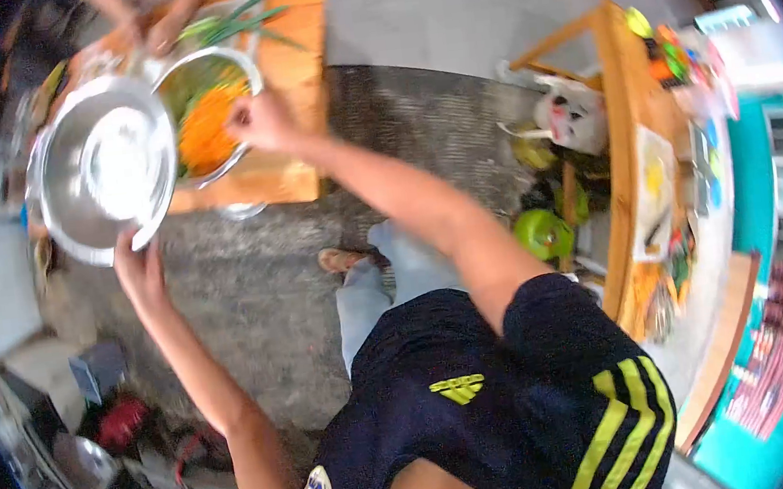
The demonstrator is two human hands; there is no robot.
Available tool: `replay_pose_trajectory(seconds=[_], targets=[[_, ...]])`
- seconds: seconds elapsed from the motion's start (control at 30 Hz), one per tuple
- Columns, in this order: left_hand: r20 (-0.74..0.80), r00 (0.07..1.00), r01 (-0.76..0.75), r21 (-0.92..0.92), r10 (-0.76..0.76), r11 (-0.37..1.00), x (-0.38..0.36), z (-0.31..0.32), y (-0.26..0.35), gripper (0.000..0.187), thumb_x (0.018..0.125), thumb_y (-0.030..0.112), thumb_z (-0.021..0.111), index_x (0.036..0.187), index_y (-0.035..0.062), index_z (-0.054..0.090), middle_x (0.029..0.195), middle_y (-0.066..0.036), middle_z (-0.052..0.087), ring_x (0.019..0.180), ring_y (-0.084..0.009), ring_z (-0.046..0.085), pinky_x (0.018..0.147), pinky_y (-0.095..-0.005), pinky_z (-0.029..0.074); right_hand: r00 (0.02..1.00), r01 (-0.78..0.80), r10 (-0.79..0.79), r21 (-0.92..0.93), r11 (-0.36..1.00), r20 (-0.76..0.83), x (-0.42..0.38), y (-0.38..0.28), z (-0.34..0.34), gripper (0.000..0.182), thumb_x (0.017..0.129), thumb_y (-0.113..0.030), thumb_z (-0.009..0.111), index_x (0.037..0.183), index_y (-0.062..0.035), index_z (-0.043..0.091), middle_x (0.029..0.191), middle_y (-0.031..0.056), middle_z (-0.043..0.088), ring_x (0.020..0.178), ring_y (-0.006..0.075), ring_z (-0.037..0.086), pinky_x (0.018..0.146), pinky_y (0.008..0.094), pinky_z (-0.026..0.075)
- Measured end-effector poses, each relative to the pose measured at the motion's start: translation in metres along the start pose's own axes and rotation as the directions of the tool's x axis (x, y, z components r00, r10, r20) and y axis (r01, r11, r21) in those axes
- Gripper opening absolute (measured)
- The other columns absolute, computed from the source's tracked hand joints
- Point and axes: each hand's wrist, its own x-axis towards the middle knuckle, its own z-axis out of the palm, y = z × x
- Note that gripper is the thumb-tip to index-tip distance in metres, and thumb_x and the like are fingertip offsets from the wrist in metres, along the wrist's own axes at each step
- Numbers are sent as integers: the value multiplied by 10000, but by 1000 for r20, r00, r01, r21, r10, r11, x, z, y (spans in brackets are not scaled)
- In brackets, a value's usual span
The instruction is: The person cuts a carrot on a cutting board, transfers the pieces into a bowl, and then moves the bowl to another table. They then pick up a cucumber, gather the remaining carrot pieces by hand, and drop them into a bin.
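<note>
Probably light for such a wide, thin-walled metal bowl (106,165), and stiff, but likely slippery on the smooth side if wet, and apt to tip when gripped at one edge only. Best taken by the rim, with thumb and fingers on either side of the metal, or by opposite edges for a steadier hold. Unlikely to break, though perhaps easily dented. Round, deep and silvery, with a flat lip and a bright white glare across the inside. Tilted, mouth open to view, to the left of the filled bowl (254,68), overlapping its edge in the view.

Clamped at the near rim by the left hand (136,262), with fingers bent around the lip. At the filled bowl, near its edge, the right hand (266,124), with fingers curled in and partly closed; too blurred to tell of anything pinched there.

Inside the filled bowl, a soft-looking orange heap of shredded carrot (208,135), beside something yellow-green. Under it, a wooden table (307,72), with long spring onions (244,18) beyond, close to a co-worker's hands (161,35). Off to the right, near a wooden workbench (617,77), a white plastic bag (574,118).
</note>
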Motion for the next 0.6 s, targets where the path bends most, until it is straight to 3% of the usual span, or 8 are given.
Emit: replay_pose_trajectory(seconds=[0.03,0.17,0.27,0.33,0.43,0.47,0.57,0.6], targets=[[-38,978,182,-325,-205,928,-3,-19,-16,152,825,23,545,943,-71,535,971,-121,558,917,-204,554,807,-332,487,995,-36,36,4,999,-93,-16,2,0,179,756,-173,676,825,-15,625,693,110,639,582,207,607,557,341,481],[-35,981,180,-232,-193,956,-105,-15,-51,374,798,-28,482,1148,-129,401,1088,-183,527,971,-276,553,829,-383,541,976,-219,217,73,973,35,-119,15,-42,157,773,-147,658,769,-12,578,605,81,591,542,197,581,520,339,451],[-196,850,444,-231,-488,866,-173,3,-85,291,743,-11,512,1029,-61,503,876,-88,569,713,-188,599,537,-271,538,974,190,-200,-100,977,-107,-209,72,-71,150,786,-138,651,776,-26,551,576,68,532,563,232,568,550,362,457],[-210,815,498,-225,-540,838,-223,33,-112,118,756,30,527,871,6,522,789,-64,558,636,-182,580,502,-263,505,952,-282,278,14,959,128,-270,91,-121,185,803,-185,655,763,-39,548,567,67,514,570,247,561,557,380,450],[-167,751,574,-313,-639,756,-268,85,-164,62,763,32,510,820,12,522,799,-77,571,692,-203,587,552,-304,528,910,-402,414,-200,893,18,-353,119,-199,273,800,-304,661,751,-50,571,632,103,578,607,280,586,567,409,448],[-67,784,606,-136,-617,784,-277,110,-178,205,753,3,482,947,-42,528,941,-135,592,822,-260,603,675,-364,548,854,-516,519,-167,840,-26,-376,121,-231,301,779,-350,667,737,-62,592,681,122,612,650,303,610,586,428,459],[39,698,704,-217,-715,676,-302,226,-195,465,733,-31,452,1192,-97,420,1148,-205,534,1018,-354,561,842,-461,509,696,-663,573,-81,744,-432,-448,122,-325,242,811,-300,648,813,-65,589,688,124,613,642,297,608,585,425,459],[98,688,725,-146,-719,674,-304,258,-203,396,739,-22,468,1127,-94,455,1127,-208,545,1005,-334,572,822,-443,520,647,-651,547,-12,759,-531,-472,119,-356,205,823,-259,634,847,-64,580,687,127,611,643,297,607,585,423,461]])
